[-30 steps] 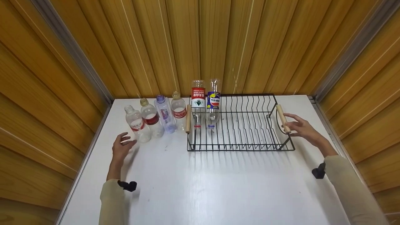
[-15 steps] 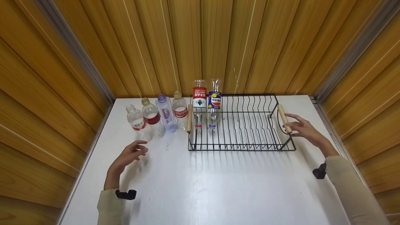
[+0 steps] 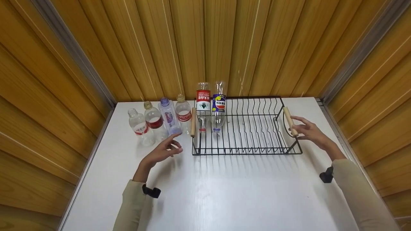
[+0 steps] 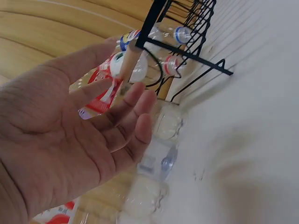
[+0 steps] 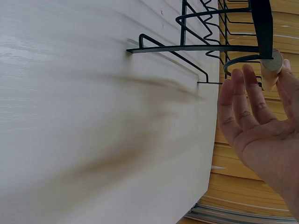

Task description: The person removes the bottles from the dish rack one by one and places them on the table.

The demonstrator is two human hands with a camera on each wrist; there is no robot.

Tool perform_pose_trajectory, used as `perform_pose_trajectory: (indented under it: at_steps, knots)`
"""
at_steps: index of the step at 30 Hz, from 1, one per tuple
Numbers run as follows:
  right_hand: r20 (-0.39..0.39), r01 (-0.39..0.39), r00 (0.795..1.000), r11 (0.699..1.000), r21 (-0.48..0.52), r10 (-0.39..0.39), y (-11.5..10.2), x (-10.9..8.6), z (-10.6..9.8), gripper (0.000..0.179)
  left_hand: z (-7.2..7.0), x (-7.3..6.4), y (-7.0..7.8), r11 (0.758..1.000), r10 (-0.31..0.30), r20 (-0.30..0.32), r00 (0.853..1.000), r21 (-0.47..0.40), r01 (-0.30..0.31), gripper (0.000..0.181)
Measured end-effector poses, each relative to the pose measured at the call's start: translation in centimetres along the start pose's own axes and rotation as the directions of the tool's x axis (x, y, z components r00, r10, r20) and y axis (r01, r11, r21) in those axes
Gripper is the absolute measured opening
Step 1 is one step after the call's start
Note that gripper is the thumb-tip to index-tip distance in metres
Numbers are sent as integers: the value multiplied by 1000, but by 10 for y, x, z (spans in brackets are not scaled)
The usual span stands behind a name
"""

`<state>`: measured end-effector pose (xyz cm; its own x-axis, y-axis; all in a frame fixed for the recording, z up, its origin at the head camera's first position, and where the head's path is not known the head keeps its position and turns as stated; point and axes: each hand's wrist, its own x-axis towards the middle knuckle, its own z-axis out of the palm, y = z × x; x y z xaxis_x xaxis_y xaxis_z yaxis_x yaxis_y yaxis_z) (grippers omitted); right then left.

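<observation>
In the head view my left hand (image 3: 162, 151) hovers over the table just in front of several capless plastic bottles. Its fingers are relaxed and hold nothing; the index fingertip overlaps the base of the purple-tinted bottle (image 3: 169, 117). Left of that bottle stands one with a dark red label (image 3: 156, 123), then one with a white and red label (image 3: 140, 128). A red-labelled bottle (image 3: 184, 115) is beside the black wire rack (image 3: 247, 154). My right hand (image 3: 310, 132) pinches the rack's right wooden handle (image 3: 290, 121); in the right wrist view its fingers (image 5: 252, 100) surround that handle.
Two bottles lie neck-forward on the rack's left side: one red and white labelled (image 3: 203, 100), one blue labelled (image 3: 219, 102). The rack's left wooden handle (image 3: 193, 122) stands up near my left hand. Wood-panelled walls (image 3: 221, 48) enclose the white table (image 3: 224, 192).
My left hand has moved right, from beside the leftmost bottle to in front of the purple-tinted one. My right hand has stayed at the rack's handle.
</observation>
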<state>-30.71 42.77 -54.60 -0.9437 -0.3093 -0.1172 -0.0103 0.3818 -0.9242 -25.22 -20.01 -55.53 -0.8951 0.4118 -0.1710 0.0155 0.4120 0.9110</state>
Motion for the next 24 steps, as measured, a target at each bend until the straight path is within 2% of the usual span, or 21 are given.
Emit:
perform_pose_trajectory:
  at_steps: [6,11,16,20,24]
  knots:
    - [-2,7,1000,1000,7,-7,2,0,1,58,20,26,1,997,58,-27,998,-47,-59,81]
    - [0,12,1000,1000,19,-12,3,0,1,58,29,39,-3,992,71,-37,997,-100,-74,78]
    - [-7,28,1000,999,19,-28,1,-1,0,57,35,48,-2,988,89,-50,995,-126,-94,84]
    - [-28,11,1000,997,-75,-13,-8,1,-1,60,36,54,1,988,91,-46,995,-124,-96,88]
    - [-40,-23,999,984,-179,16,-22,7,-5,62,35,56,1,988,63,-42,997,-142,-68,90]
